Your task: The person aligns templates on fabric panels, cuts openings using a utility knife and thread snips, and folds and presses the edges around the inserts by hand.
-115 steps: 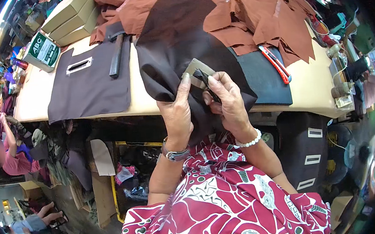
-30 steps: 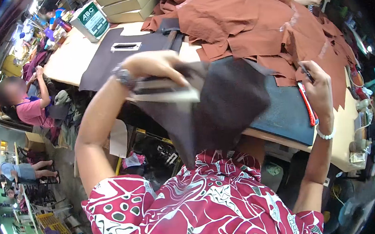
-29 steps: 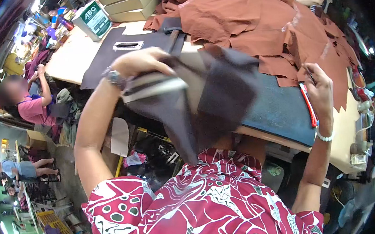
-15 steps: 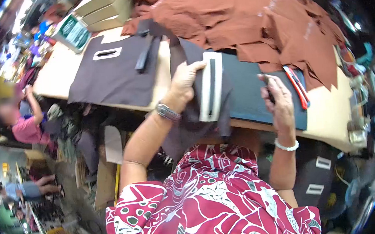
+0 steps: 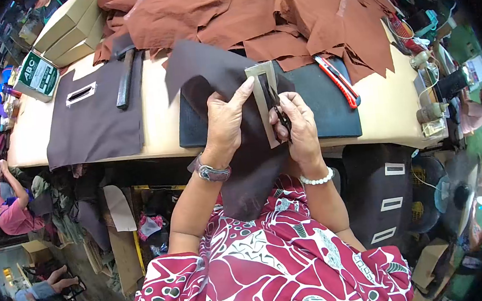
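A dark brown fabric piece (image 5: 196, 60) hangs over the table's front edge, gripped by my left hand (image 5: 224, 120). The thumb of that hand presses on a pale rectangular frame (image 5: 262, 114) around a long slot in the fabric. My right hand (image 5: 301, 125) is closed on small dark snips (image 5: 282, 112), whose narrow blades lie at the slot. Whether the blades are apart or together I cannot make out. Beneath the fabric, a black cutting board (image 5: 330, 117) rests on the table.
Right of my hands lies a red utility knife (image 5: 338, 82). A hammer (image 5: 126, 83) lies on another dark piece (image 5: 96, 134) with a framed slot. Reddish-brown sheets (image 5: 309, 12) cover the table's back. Boxes (image 5: 72, 22) stand back left; a person (image 5: 11, 208) sits at far left.
My right hand has come in from the right, bringing the snips to the framed slot. The fabric has tilted and spread upward in my left hand. The whole view has shifted.
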Tool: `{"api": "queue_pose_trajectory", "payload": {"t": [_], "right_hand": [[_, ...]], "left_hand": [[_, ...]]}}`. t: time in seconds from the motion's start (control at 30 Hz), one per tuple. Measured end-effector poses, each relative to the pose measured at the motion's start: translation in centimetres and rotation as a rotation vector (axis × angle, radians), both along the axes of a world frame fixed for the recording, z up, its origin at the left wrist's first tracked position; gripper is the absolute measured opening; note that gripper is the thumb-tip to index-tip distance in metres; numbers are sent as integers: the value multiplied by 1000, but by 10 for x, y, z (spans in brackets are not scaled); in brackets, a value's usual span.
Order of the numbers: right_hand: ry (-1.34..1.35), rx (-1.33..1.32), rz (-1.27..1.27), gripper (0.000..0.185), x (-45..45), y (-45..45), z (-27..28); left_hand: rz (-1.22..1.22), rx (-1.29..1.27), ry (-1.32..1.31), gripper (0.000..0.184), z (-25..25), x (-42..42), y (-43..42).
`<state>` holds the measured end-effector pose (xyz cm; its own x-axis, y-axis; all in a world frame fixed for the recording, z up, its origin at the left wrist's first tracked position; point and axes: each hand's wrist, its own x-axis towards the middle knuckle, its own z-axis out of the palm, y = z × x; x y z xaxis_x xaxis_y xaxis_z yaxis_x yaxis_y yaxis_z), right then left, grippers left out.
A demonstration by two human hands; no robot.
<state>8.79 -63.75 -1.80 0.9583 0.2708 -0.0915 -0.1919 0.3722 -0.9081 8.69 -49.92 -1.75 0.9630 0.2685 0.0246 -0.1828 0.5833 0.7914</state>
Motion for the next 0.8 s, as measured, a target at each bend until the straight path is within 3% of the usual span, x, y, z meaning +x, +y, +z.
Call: {"api": "queue_pose_trajectory", "payload": {"t": [0.8], "right_hand": [[-11,59,54,16,7,1,11]], "left_hand": [[-63,77,3,8,16,-14,2]]}}
